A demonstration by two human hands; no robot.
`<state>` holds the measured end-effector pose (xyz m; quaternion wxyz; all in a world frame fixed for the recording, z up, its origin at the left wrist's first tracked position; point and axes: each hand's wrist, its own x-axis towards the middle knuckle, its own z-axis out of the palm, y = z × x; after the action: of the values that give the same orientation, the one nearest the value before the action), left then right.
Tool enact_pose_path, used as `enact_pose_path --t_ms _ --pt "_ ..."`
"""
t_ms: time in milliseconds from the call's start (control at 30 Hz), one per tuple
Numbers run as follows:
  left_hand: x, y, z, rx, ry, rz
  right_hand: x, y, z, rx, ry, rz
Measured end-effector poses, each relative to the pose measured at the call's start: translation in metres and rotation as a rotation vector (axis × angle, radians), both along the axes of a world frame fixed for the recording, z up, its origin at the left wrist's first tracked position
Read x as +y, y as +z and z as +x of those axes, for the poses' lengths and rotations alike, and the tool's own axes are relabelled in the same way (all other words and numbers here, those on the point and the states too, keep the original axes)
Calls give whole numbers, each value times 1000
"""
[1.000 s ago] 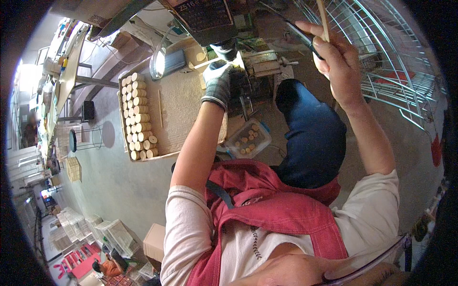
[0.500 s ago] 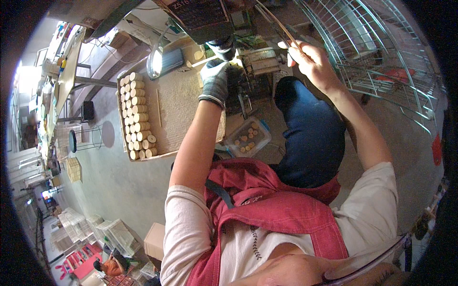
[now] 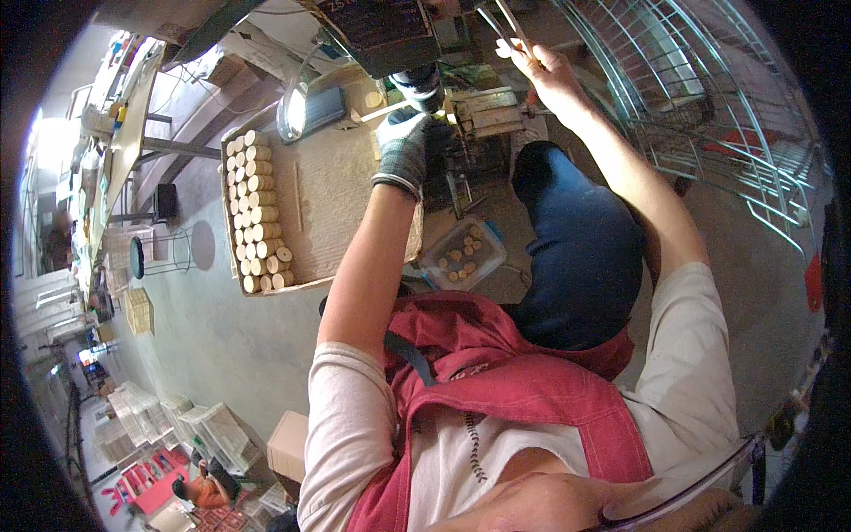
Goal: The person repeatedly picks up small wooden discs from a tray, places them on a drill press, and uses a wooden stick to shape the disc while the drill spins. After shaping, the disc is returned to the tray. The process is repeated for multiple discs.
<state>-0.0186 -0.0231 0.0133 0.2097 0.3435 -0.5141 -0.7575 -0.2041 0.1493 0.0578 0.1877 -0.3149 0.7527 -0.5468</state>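
My left hand (image 3: 403,146), in a grey glove, has its fingers curled just below the machine chuck (image 3: 417,89), beside a thin pale strip (image 3: 385,113); what it grips is hidden. A metal vise assembly (image 3: 487,113) lies right of it. My right hand (image 3: 550,75), bare, is raised at the upper right with fingers wrapped round a light wooden stick (image 3: 512,25), alongside a thin dark rod (image 3: 492,27). Left of my left hand, a shallow cardboard tray (image 3: 328,208) holds stacked rows of small wooden discs (image 3: 261,213) along its left side. A lamp (image 3: 294,111) shines beside the machine.
A clear plastic box (image 3: 463,250) with several wooden pieces sits below the machine. A wire rack (image 3: 727,124) stands at right. At left are a bench (image 3: 128,106) and a stool (image 3: 136,257). A co-worker in orange (image 3: 204,492) is at bottom left, near cartons (image 3: 285,434).
My right hand has moved up and to the left, toward the machine, carrying the stick; its forearm is now more stretched out. My left hand stays at the chuck.
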Motion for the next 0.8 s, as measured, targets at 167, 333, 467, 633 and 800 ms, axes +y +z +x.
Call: enact_pose_path --t_ms 167,333,467,633,800 --pt "-17 -28 -3 -75 -10 -134 43 13 24 -126 146 -150" --pt "-22 -41 -4 -95 19 -187 83 98 82 -264 70 -267" --pt "-24 -46 -6 24 11 -76 63 174 74 -64 -145 -251" --pt "-22 -36 -6 4 5 -134 3 243 52 -251 -236 -584" --pt "-9 -31 -2 -75 33 -209 24 228 97 -433 -134 -635"
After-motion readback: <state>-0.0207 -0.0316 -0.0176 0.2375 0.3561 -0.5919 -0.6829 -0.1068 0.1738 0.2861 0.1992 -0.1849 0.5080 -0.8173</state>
